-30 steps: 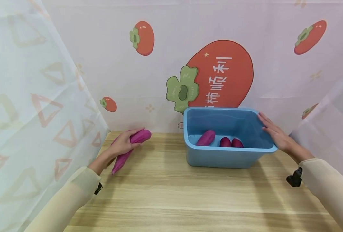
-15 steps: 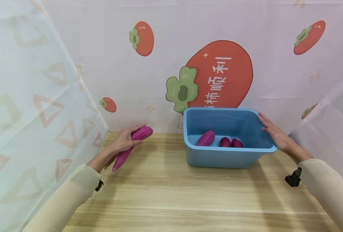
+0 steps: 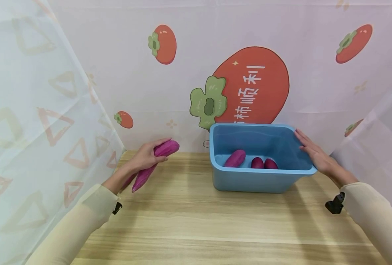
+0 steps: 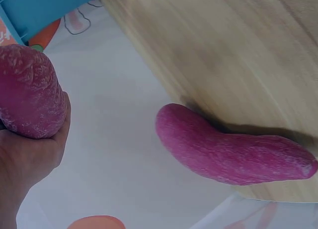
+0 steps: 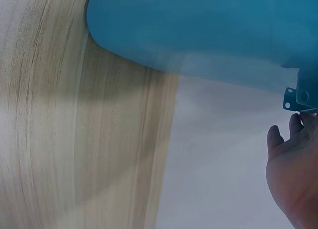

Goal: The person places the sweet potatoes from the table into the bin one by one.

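My left hand (image 3: 146, 157) grips a long purple sweet potato (image 3: 167, 148) near the back left of the table, its thin end slanting down toward me. In the left wrist view the held sweet potato (image 4: 31, 92) fills the left edge. A second sweet potato (image 4: 233, 152) lies on the table there; in the head view my wrist mostly hides it. At the right, my right hand (image 3: 316, 156) rests on the right rim of a blue plastic bin (image 3: 252, 180) with its fingers extended. Inside the bin lie a lighter purple sweet potato (image 3: 235, 158) and two darker ones (image 3: 257, 162).
The wooden table (image 3: 196, 221) runs back to a white cloth (image 3: 169, 92) printed with persimmons, hanging behind the bin. Cloth sides also stand at the left and right. Between my left hand and the bin is a stretch of bare tabletop.
My left hand has lifted the sweet potato slightly and shifted it to the right, toward the bin. My right hand and the bin have stayed put.
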Tool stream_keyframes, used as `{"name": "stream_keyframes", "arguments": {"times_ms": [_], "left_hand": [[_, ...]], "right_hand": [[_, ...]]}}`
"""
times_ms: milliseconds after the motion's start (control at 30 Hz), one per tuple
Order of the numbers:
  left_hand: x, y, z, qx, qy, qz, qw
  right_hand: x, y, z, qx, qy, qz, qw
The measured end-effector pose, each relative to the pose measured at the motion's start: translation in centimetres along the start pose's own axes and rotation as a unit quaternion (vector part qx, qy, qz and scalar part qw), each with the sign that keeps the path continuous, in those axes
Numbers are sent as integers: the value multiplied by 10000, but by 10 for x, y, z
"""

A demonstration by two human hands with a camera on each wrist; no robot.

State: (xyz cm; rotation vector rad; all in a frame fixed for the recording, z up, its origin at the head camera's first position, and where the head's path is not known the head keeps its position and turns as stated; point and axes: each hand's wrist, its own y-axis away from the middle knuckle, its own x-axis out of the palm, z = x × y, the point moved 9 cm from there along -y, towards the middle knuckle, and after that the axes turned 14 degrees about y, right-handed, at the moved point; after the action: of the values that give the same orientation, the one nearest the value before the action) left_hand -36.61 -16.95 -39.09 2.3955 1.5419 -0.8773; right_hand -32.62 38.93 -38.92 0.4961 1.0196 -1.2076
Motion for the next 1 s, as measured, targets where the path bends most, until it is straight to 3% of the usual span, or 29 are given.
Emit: {"name": "stream_keyframes", "arguments": {"times_ms": [1000], "left_hand": [[-2, -28, -52, 144, 118, 70, 9998]], "right_hand": [[0, 0, 4, -14, -41, 23, 10000]]}}
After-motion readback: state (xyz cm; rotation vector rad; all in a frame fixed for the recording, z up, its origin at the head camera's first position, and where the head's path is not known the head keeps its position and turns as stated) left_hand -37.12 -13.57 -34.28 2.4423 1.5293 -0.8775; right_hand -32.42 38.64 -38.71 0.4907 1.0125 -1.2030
